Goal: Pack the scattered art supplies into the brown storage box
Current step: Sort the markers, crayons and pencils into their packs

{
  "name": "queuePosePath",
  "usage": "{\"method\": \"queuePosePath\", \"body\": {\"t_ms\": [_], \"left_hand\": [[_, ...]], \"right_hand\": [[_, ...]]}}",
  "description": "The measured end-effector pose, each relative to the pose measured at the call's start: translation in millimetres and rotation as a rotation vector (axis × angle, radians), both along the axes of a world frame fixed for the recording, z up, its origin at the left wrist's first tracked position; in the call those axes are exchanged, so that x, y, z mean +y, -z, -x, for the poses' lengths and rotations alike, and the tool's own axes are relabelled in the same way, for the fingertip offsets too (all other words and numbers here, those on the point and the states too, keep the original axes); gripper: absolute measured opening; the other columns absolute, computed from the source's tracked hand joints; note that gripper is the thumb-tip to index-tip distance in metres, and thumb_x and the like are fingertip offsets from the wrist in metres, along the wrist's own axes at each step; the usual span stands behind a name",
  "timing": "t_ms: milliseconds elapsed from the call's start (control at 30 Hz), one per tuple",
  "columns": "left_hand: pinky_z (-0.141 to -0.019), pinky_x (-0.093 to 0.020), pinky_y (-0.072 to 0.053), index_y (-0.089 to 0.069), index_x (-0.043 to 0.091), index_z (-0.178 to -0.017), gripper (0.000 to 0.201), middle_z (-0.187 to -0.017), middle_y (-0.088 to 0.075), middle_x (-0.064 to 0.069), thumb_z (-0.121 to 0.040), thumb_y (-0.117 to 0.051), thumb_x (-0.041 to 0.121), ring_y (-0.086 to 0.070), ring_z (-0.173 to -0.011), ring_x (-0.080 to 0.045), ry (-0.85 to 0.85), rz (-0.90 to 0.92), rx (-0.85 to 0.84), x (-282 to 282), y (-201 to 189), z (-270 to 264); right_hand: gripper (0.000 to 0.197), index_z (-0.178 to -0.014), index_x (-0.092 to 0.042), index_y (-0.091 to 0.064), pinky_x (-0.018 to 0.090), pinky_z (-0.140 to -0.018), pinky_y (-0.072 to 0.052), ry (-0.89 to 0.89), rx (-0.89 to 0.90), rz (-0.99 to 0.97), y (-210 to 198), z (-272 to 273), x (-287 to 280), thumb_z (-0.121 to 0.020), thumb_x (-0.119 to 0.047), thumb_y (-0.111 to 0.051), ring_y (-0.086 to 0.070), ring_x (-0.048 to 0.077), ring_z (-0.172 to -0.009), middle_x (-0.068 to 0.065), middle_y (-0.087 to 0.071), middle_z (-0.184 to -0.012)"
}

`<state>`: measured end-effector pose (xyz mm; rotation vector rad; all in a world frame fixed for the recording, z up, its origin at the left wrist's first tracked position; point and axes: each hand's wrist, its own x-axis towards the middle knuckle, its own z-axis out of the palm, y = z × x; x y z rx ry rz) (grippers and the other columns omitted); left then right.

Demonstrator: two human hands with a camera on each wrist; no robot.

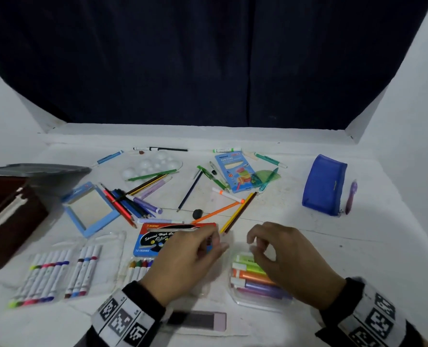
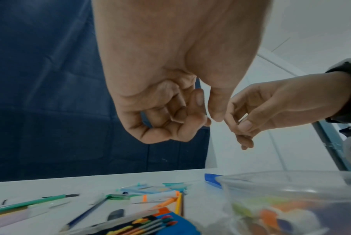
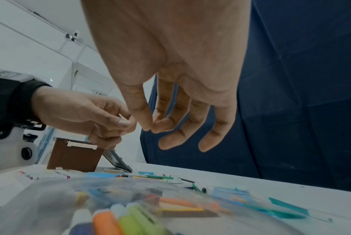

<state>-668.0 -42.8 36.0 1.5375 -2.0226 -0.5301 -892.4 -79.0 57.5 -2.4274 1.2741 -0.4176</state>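
The brown storage box stands open at the table's left edge, its grey lid leaning behind it. My left hand hovers over a red and blue colour box, fingers curled into the palm with nothing seen in them. My right hand hangs above a clear pack of chunky markers. Its thumb and forefinger tips meet and the other fingers hang loose. Whether something thin sits in that pinch I cannot tell. The two hands are a few centimetres apart.
Marker sets and crayons lie at the front left. Loose pencils, a blue-framed board, a white palette, a neon box and a black eraser fill the middle. A blue pouch sits at the right.
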Motion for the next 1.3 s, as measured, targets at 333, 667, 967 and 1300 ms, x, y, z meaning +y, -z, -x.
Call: {"method": "queuePosePath", "body": {"t_ms": [333,667,967,1300], "left_hand": [[-0.058,-0.035,-0.044,-0.057,0.029,-0.087,0.023,-0.064,-0.056,0.001,-0.095,-0.054,0.05,-0.054,-0.061,-0.018,-0.072,0.034,0.096,-6.7,-0.3,-116.7],[-0.082,-0.021,-0.043,-0.058,0.042,-0.114,0.03,-0.109,-0.058,0.025,-0.089,-0.051,0.058,-0.052,-0.097,0.001,-0.107,-0.085,-0.124,-40.7,25.6,-264.8],[-0.097,-0.038,-0.046,-0.048,0.032,-0.139,0.049,-0.134,-0.054,0.008,-0.094,-0.043,0.052,-0.052,-0.119,-0.019,-0.023,-0.16,-0.387,-93.4,30.1,-285.5],[-0.069,-0.038,-0.044,-0.069,0.019,-0.094,0.014,-0.096,-0.058,-0.009,-0.081,-0.065,0.021,-0.062,-0.085,-0.034,0.003,-0.086,-0.606,-151.8,45.5,-261.4]], "right_hand": [[0.014,-0.104,-0.036,-0.059,0.026,-0.078,-0.049,-0.065,0.038,-0.08,-14.7,-89.9,-20.2,-0.09,-0.04,-0.056,-0.056,0.004,-0.085,-0.015,-0.061,-0.091],[0.028,-0.116,-0.027,-0.061,0.036,-0.079,-0.053,-0.153,0.194,-0.238,8.9,-219.1,-76.1,-0.093,-0.042,-0.057,-0.063,0.013,-0.089,-0.003,-0.068,-0.106],[0.038,-0.129,-0.018,-0.054,0.04,-0.092,-0.046,-0.155,0.322,-0.001,54.2,-304.4,-141.7,-0.092,-0.012,-0.051,-0.047,0.024,-0.117,0.004,-0.051,-0.129],[0.03,-0.116,-0.013,-0.059,0.037,-0.086,-0.039,-0.157,0.639,0.14,54.2,-313.9,-166.5,-0.088,-0.003,-0.054,-0.045,0.03,-0.117,0.007,-0.054,-0.122]]}}
